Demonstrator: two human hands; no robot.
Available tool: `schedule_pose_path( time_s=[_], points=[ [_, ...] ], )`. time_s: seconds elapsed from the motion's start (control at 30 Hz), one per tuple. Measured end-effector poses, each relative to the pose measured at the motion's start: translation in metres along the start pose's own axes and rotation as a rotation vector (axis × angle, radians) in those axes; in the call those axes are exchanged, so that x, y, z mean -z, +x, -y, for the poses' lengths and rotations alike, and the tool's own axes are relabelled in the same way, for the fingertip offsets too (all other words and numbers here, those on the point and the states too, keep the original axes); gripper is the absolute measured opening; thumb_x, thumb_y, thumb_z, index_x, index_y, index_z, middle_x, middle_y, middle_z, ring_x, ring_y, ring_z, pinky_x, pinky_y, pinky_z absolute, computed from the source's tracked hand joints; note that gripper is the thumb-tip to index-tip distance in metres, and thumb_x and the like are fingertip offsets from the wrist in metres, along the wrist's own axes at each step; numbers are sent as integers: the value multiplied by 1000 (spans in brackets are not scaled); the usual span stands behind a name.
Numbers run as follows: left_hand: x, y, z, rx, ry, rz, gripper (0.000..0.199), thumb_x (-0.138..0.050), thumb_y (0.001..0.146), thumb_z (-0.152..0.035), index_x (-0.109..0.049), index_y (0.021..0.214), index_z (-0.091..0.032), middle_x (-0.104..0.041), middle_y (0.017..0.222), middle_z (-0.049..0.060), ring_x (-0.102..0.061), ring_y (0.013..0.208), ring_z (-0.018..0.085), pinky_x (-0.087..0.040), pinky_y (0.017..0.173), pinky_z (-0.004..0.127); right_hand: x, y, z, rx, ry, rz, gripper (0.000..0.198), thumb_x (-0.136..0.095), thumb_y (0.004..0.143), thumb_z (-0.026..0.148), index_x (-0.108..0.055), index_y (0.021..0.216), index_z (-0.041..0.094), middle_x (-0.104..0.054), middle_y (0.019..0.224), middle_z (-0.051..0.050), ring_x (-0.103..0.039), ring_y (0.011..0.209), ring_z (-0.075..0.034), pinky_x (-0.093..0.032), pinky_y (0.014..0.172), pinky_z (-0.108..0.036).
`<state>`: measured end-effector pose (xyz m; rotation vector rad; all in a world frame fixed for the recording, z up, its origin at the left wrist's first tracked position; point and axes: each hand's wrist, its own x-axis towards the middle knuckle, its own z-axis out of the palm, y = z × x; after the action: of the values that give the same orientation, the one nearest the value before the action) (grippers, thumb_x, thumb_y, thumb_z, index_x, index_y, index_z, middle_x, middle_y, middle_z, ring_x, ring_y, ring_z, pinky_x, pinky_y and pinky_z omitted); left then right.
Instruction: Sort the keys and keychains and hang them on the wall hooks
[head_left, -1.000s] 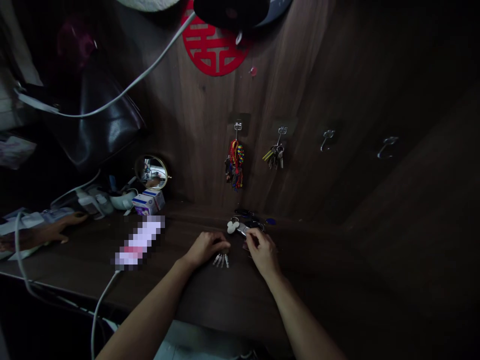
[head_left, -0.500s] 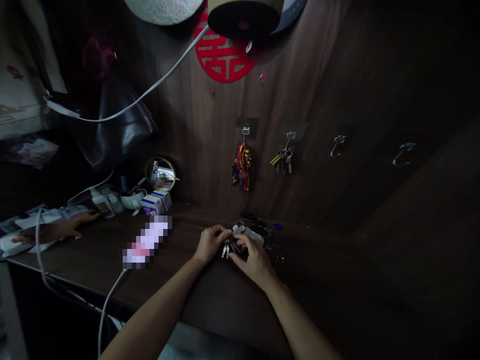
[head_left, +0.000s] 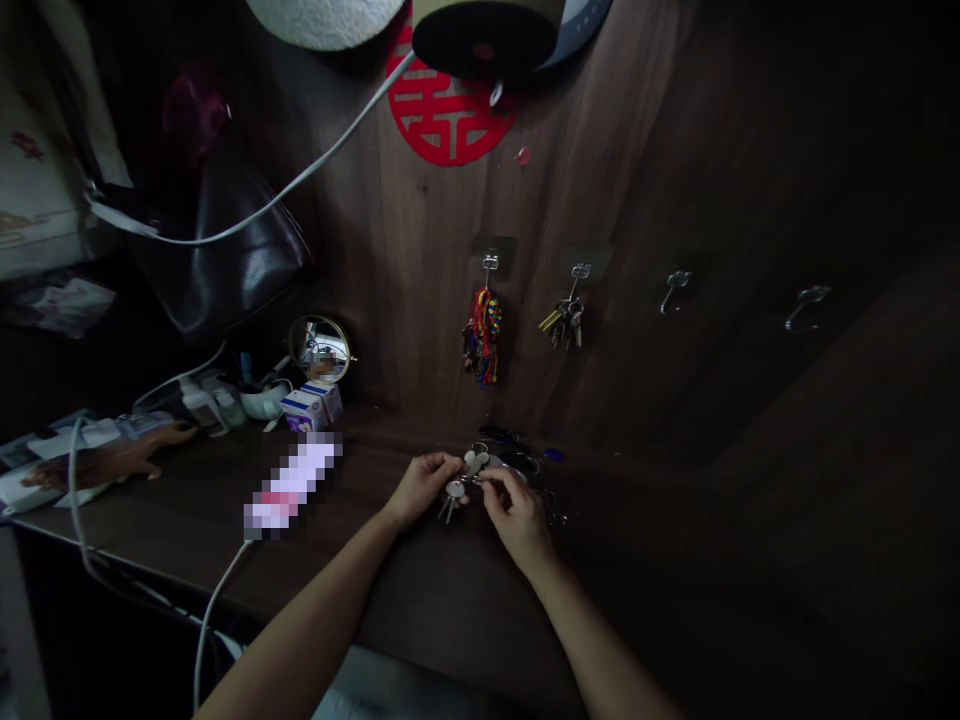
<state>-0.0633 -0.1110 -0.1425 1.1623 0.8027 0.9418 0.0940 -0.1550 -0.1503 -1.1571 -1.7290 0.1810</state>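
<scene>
Just above the dark wooden shelf, my left hand pinches a bunch of keys, whose blades hang down below the fingers. My right hand is closed at the right side of the same bunch, its thumb and forefinger meeting near the key ring. Exactly which part the right fingers grip is too small to make out. Behind the hands lie more keys and key fobs, among them a blue oval tag and a dark ring. Part of this pile is hidden by my right hand.
On the wall hang a colourful braided bunch and a key bunch, with bare hooks to their right. Leftward on the shelf are a blurred-out phone on a white cable, small boxes and a round mirror.
The keys have turned in my left hand and spread below it. My right hand's thumb and forefinger have come together and shifted slightly right, away from the key blades.
</scene>
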Motion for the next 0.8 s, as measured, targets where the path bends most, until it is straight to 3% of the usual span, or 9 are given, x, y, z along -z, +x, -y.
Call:
schedule_pose_path(
  time_s=[0.13, 0.23, 0.33, 0.43, 0.6, 0.8],
  points=[
    [2, 0, -1, 23, -16, 49, 45, -59, 71, -54, -64, 91, -13, -60, 64, -1, -55, 50, 9, -40, 47, 20, 2, 0, -2, -106, 79, -64, 13, -47, 83, 28, -59, 86, 23, -65, 79, -4, -61, 66, -16, -48, 60, -27],
    [3, -1, -2, -25, 37, 97, 42, -67, 68, -45, -63, 96, -13, -63, 72, 1, -54, 57, 8, -40, 54, 19, 2, 0, -4, -215, 164, -87, 15, -49, 83, 33, -60, 86, 23, -64, 72, -2, -59, 57, -15, -46, 55, -26],
    [1, -3, -3, -78, 67, 115, 44, -78, 58, -30, -61, 96, -16, -63, 82, 1, -56, 70, 10, -42, 66, 21, 3, 1, -6, -287, 247, -107, 20, -50, 82, 38, -60, 86, 21, -61, 63, 0, -57, 53, -14, -46, 52, -25],
    [-2, -5, -4, -108, 86, 102, 37, -77, 59, -29, -58, 87, -16, -63, 81, 1, -56, 71, 11, -42, 68, 22, 3, 1, -8, -329, 289, -121, 23, -50, 82, 41, -60, 86, 20, -58, 59, 0, -57, 53, -14, -47, 50, -24],
    [-3, -6, -2, -149, 135, 151, 27, -68, 71, -36, -52, 78, -15, -62, 72, 1, -53, 63, 10, -41, 62, 23, 1, 1, -11, -322, 303, -146, 25, -50, 83, 42, -60, 86, 19, -58, 58, 1, -56, 51, -13, -46, 47, -22],
    [0, -5, -1, -236, 259, 126, 24, -63, 75, -39, -56, 78, -16, -60, 79, 2, -53, 75, 13, -40, 71, 24, 2, 1, -14, -257, 261, -161, 23, -50, 83, 39, -61, 86, 19, -61, 63, 0, -58, 51, -12, -47, 48, -21]
  ],
)
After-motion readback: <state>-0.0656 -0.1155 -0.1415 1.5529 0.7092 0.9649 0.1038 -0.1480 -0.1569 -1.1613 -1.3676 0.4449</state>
